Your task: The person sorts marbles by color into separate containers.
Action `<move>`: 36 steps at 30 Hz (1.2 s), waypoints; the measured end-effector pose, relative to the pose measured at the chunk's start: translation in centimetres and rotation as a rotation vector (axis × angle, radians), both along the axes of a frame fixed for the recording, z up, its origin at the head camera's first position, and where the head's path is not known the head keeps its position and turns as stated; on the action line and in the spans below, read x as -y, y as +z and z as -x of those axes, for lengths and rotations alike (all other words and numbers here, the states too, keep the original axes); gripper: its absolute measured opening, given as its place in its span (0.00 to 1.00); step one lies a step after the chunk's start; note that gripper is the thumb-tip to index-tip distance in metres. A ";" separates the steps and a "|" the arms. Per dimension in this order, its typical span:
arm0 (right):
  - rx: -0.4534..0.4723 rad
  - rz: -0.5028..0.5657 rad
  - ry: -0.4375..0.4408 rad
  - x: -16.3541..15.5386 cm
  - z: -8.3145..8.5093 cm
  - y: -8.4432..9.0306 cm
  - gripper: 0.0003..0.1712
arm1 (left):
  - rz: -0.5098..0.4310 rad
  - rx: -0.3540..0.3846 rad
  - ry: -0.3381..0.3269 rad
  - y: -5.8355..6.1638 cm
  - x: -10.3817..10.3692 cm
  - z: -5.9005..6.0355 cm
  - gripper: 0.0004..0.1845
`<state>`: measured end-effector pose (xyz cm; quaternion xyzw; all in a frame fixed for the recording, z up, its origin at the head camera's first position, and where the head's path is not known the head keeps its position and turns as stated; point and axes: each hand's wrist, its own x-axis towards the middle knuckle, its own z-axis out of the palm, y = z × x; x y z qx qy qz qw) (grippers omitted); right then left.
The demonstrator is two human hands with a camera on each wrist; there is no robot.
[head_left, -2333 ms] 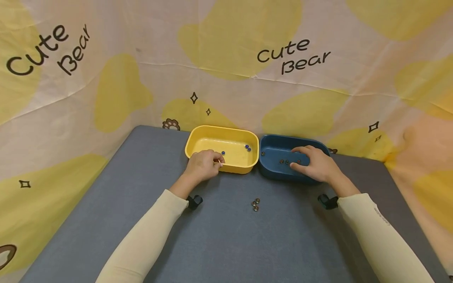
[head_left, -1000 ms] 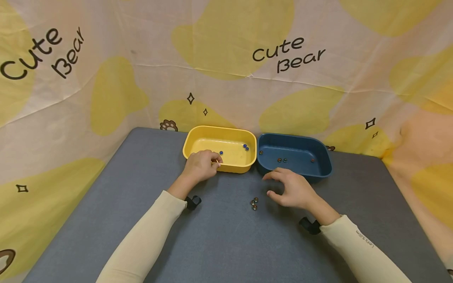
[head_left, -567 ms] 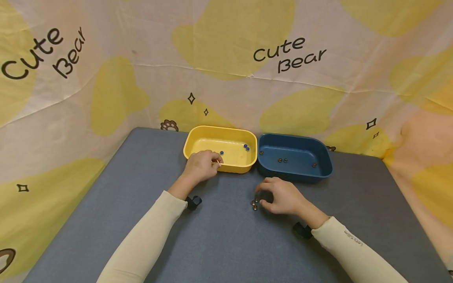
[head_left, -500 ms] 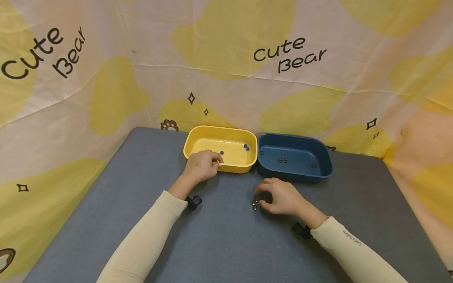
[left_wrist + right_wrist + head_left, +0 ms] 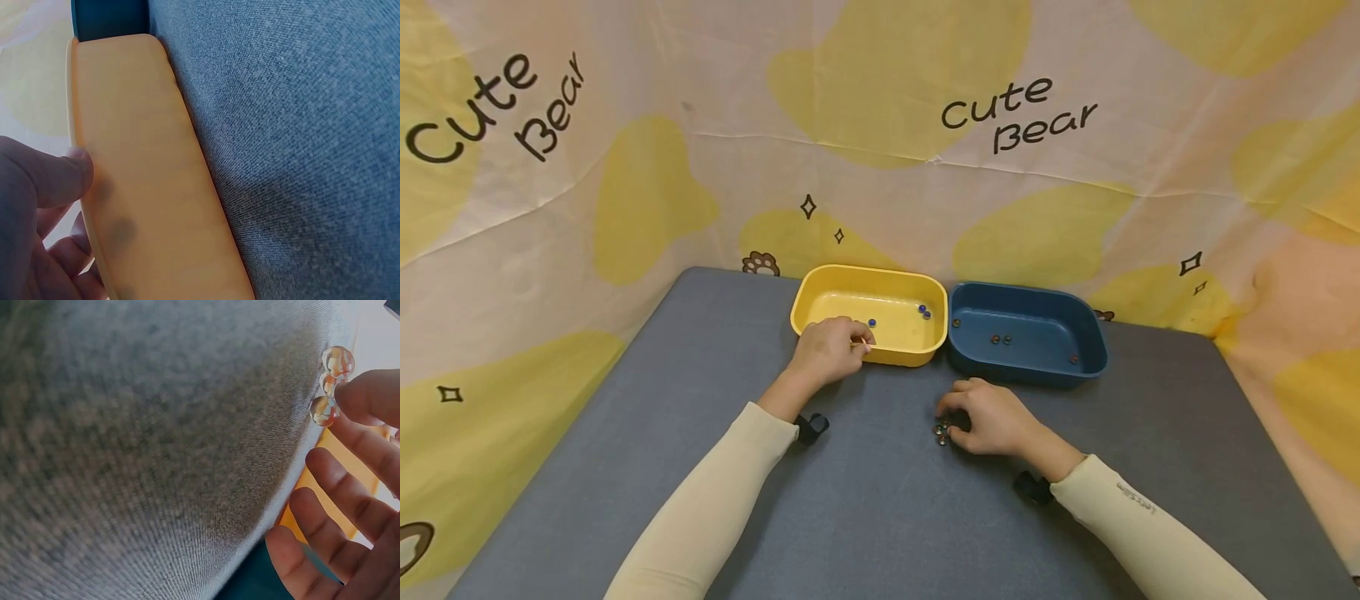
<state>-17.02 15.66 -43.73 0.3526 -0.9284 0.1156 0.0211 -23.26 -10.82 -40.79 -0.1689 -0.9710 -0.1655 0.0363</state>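
Observation:
My left hand (image 5: 831,346) pinches the near rim of the yellow bin (image 5: 895,357), thumb outside and fingers inside. In the left wrist view the thumb (image 5: 62,178) presses on the rim. Several small blue beads (image 5: 872,322) lie in this bin. My right hand (image 5: 996,417) is low over the table at a small cluster of clear marbles (image 5: 942,440) with coloured swirls. In the right wrist view, thumb and index fingertips are right at the marbles (image 5: 324,411), while the other fingers are loosely bent. I cannot tell whether they pinch one, since the thumb covers part of the cluster.
A dark blue bin (image 5: 1030,367) stands against the yellow bin's right side, with several swirled marbles (image 5: 996,339) inside. Both stand at the back of a grey cloth-covered table (image 5: 880,517). A printed cloth (image 5: 865,100) hangs behind the table.
My right hand has come from over the blue bin down to the marble cluster, and its fingers have drawn closer together. One marble has rolled in the blue bin. My left hand stays put.

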 end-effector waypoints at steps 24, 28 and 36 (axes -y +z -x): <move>-0.009 -0.015 -0.008 -0.1 0.2 -0.3 0.08 | 0.023 0.014 0.012 0.1 -0.1 0.0 0.03; -0.011 -0.015 -0.010 -0.2 0.1 -0.2 0.07 | 0.018 0.016 0.007 0.1 -0.2 0.0 0.03; -0.036 0.014 -0.020 -0.6 0.1 0.7 0.07 | 0.010 0.010 0.005 0.2 -0.2 0.0 0.03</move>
